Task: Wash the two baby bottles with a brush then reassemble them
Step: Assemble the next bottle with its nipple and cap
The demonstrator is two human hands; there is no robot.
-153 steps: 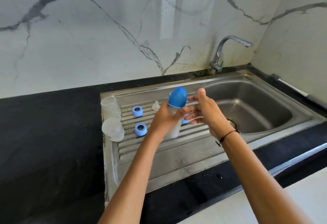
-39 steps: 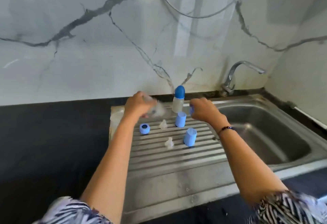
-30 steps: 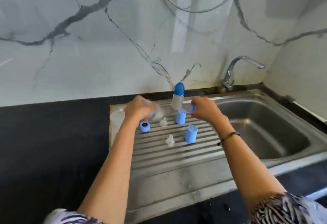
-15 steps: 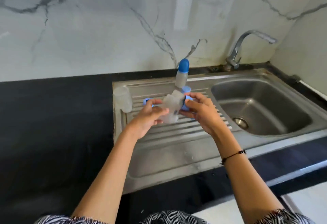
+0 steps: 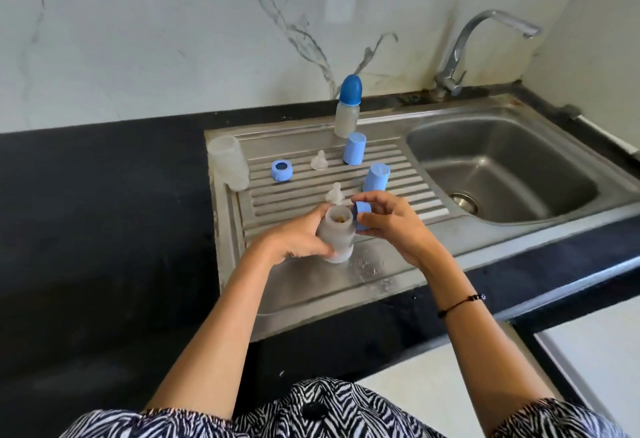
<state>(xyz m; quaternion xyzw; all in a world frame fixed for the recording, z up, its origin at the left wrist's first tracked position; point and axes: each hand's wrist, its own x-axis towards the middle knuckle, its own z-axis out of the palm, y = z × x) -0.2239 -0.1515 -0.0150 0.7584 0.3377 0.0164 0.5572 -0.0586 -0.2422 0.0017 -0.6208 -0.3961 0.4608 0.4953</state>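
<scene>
My left hand (image 5: 294, 237) grips an open, frosted bottle body (image 5: 336, 236) upright over the steel drainboard (image 5: 346, 285). My right hand (image 5: 391, 223) pinches a blue screw ring (image 5: 362, 213) right beside the bottle's mouth. An assembled bottle with a blue cap (image 5: 348, 107) stands at the back of the drainboard. Another empty bottle body (image 5: 229, 162) sits at the drainboard's left edge. On the ridges lie a second blue ring (image 5: 281, 170), two clear teats (image 5: 319, 160) (image 5: 334, 193) and two blue caps (image 5: 354, 148) (image 5: 375, 178).
The sink basin (image 5: 502, 167) with its drain lies to the right, and the tap (image 5: 460, 57) rises behind it. Black counter (image 5: 104, 212) surrounds the sink. A marble wall stands behind.
Both hands came back from the far ridges toward me, carrying the bottle body and the blue ring. The view dropped lower over the drainboard.
</scene>
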